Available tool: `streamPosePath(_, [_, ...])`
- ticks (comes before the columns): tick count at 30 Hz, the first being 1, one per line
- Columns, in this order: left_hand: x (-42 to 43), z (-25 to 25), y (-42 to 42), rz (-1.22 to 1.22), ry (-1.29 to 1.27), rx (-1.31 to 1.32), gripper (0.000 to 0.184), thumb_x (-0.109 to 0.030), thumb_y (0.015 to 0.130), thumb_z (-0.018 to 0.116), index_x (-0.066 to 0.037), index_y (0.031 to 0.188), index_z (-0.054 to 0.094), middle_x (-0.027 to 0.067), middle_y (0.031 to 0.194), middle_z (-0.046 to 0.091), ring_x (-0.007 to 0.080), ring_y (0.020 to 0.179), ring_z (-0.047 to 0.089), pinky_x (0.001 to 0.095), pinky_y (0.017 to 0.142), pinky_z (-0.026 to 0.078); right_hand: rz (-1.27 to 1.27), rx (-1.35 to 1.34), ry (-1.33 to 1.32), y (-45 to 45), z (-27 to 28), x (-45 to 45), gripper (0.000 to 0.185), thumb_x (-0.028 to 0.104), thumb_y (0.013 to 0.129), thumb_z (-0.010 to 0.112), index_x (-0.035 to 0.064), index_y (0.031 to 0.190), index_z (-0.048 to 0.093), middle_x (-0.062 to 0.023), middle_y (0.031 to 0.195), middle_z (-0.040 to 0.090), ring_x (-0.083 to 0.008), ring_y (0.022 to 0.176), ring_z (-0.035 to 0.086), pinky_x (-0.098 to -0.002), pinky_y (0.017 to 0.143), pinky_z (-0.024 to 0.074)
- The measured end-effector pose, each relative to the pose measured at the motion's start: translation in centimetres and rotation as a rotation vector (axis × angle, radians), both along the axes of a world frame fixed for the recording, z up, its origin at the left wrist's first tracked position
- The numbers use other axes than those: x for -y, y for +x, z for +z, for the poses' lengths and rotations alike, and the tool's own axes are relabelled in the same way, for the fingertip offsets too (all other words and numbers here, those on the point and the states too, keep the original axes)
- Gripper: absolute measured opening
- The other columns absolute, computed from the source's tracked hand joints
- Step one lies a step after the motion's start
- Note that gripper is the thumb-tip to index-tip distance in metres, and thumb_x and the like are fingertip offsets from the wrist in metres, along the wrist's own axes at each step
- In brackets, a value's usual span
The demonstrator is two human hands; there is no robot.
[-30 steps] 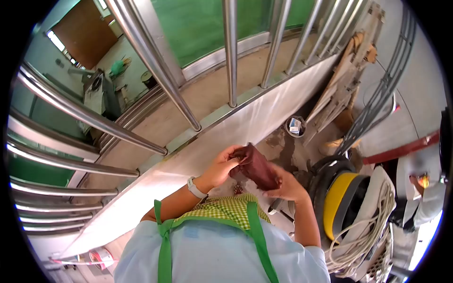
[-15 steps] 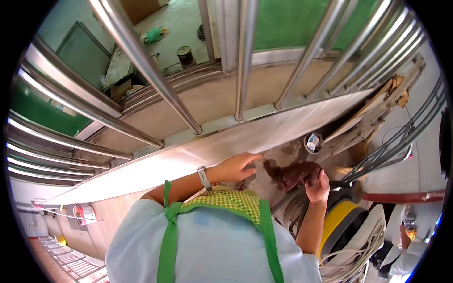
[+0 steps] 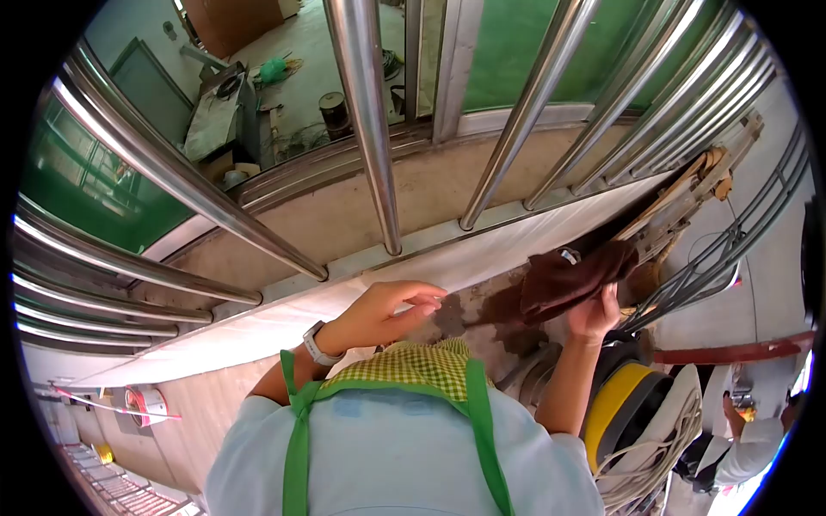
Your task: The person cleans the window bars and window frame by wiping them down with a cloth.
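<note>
A dark brown cloth (image 3: 564,279) hangs spread out from my right hand (image 3: 595,314), which pinches its lower right edge. The cloth partly covers a small bucket behind it, of which little shows. My left hand (image 3: 387,311), with a watch on the wrist, is held in front of the white wall face (image 3: 482,262) below the bars. Its fingers are stretched out and nothing is in them. Metal bars (image 3: 383,172) rise from the sill just beyond both hands.
To the right stand a yellow and black drum-shaped machine (image 3: 621,408) and a coiled pale hose (image 3: 658,456). Dark cables (image 3: 714,267) and wooden boards (image 3: 688,202) lean at the far right. A person's arm (image 3: 734,417) shows at lower right. A red-and-white bucket (image 3: 146,404) stands at left.
My right hand has lifted the brown cloth up and to the right, and it now hangs wider. My left hand has moved left. The view has shifted along the bars.
</note>
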State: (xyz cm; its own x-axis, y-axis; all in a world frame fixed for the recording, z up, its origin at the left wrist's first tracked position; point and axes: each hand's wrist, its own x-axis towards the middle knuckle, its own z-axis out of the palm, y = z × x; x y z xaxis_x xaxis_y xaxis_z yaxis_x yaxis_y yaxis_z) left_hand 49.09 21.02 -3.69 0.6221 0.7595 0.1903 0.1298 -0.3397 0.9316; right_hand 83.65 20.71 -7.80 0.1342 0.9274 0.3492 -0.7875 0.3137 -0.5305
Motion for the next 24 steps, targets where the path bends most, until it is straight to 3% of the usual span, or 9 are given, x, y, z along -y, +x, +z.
streamPosePath(2, [0.0, 0.9, -0.8, 0.019, 0.041, 0.006, 0.023, -0.008, 0.087, 0.054, -0.003, 0.109, 0.056, 0.0103, 0.095, 0.063, 0.0181, 0.086, 0.063, 0.028, 0.073, 0.048, -0.126, -0.158, -0.154, -1.6, 1.7, -1.2, 0.042, 0.004, 0.083, 0.05, 0.0023, 0.124, 0.039, -0.0119, 0.12, 0.047, -0.0231, 0.105, 0.049, -0.0328, 0.09, 0.0412])
streamPosePath(5, [0.1, 1.2, -1.7, 0.107, 0.055, 0.013, 0.021, -0.008, 0.087, 0.054, -0.002, 0.107, 0.057, 0.0107, 0.095, 0.063, 0.0165, 0.083, 0.063, 0.0272, 0.073, 0.048, 0.306, -0.396, 0.071, -2.7, 3.8, -3.6, 0.034, 0.005, 0.085, 0.05, 0.002, 0.118, 0.043, -0.01, 0.103, 0.052, -0.0169, 0.087, 0.049, -0.0237, 0.072, 0.0431])
streamPosePath(6, [0.3, 1.2, -1.9, 0.169, 0.056, 0.033, 0.02, -0.008, 0.086, 0.054, -0.002, 0.104, 0.058, 0.0107, 0.092, 0.063, 0.0163, 0.081, 0.063, 0.0263, 0.071, 0.048, 0.14, -0.46, -0.112, -4.2, 5.8, -3.6, 0.028, 0.008, 0.086, 0.05, 0.002, 0.113, 0.045, -0.007, 0.087, 0.05, -0.0128, 0.068, 0.043, -0.0213, 0.055, 0.0376])
streamPosePath(10, [0.9, 1.3, -2.6, 0.37, 0.05, 0.047, 0.017, -0.009, 0.086, 0.055, -0.002, 0.101, 0.06, 0.0093, 0.085, 0.064, 0.0143, 0.076, 0.064, 0.0248, 0.068, 0.048, 0.281, -0.118, -0.229, -3.1, 4.5, -5.3, 0.028, 0.015, 0.086, 0.052, 0.0021, 0.11, 0.047, -0.0063, 0.083, 0.051, -0.0116, 0.056, 0.042, -0.022, 0.045, 0.0329])
streamPosePath(15, [0.6, 0.2, -2.5, 0.64, 0.128, 0.164, 0.018, -0.008, 0.085, 0.058, -0.001, 0.101, 0.059, 0.0082, 0.084, 0.063, 0.0134, 0.075, 0.061, 0.025, 0.07, 0.047, 0.17, 0.577, -0.425, -4.2, 7.1, -6.0, 0.069, 0.029, 0.065, 0.07, -0.0065, 0.119, 0.045, -0.0093, 0.102, 0.054, -0.0189, 0.093, 0.05, -0.0266, 0.088, 0.035])
streamPosePath(18, [-0.2, 0.6, -1.5, 0.827, 0.28, 0.432, 0.038, -0.011, 0.081, 0.062, 0.003, 0.113, 0.047, 0.0093, 0.094, 0.056, 0.0183, 0.09, 0.055, 0.0315, 0.084, 0.042, 0.401, 0.435, -0.217, 1.4, 5.9, -7.2, 0.061, 0.024, 0.058, 0.074, -0.0077, 0.104, 0.049, -0.0064, 0.084, 0.051, -0.0174, 0.078, 0.047, -0.0289, 0.074, 0.0389])
streamPosePath(21, [-1.9, 2.7, 1.2, 0.997, 0.529, 0.574, 0.043, -0.011, 0.081, 0.062, 0.003, 0.116, 0.043, 0.012, 0.103, 0.052, 0.0202, 0.096, 0.052, 0.034, 0.086, 0.041, 0.114, 0.381, 0.097, 6.1, 6.7, -10.3, 0.057, 0.034, 0.07, 0.068, -0.0037, 0.108, 0.05, -0.0046, 0.085, 0.051, -0.0125, 0.071, 0.043, -0.0229, 0.063, 0.0348])
streamPosePath(23, [-2.5, 3.3, 1.9, 1.216, 0.957, 0.287, 0.04, -0.006, 0.079, 0.058, 0.001, 0.116, 0.042, 0.0135, 0.105, 0.051, 0.0237, 0.096, 0.053, 0.0339, 0.081, 0.043, -0.103, 0.488, -0.342, 5.6, 10.4, -11.2, 0.057, 0.04, 0.08, 0.058, -0.0016, 0.118, 0.047, -0.0063, 0.102, 0.055, -0.013, 0.08, 0.049, -0.0218, 0.066, 0.0345])
streamPosePath(24, [-2.5, 4.3, 2.1, 1.104, 1.131, 0.21, 0.038, -0.004, 0.078, 0.058, 0.0, 0.113, 0.045, 0.0134, 0.102, 0.053, 0.0245, 0.092, 0.054, 0.0343, 0.078, 0.045, -0.09, 0.454, -0.409, 4.1, 11.8, -11.8, 0.05, 0.033, 0.092, 0.043, -0.0007, 0.128, 0.038, -0.0101, 0.122, 0.048, -0.0191, 0.114, 0.043, -0.0221, 0.088, 0.0335])
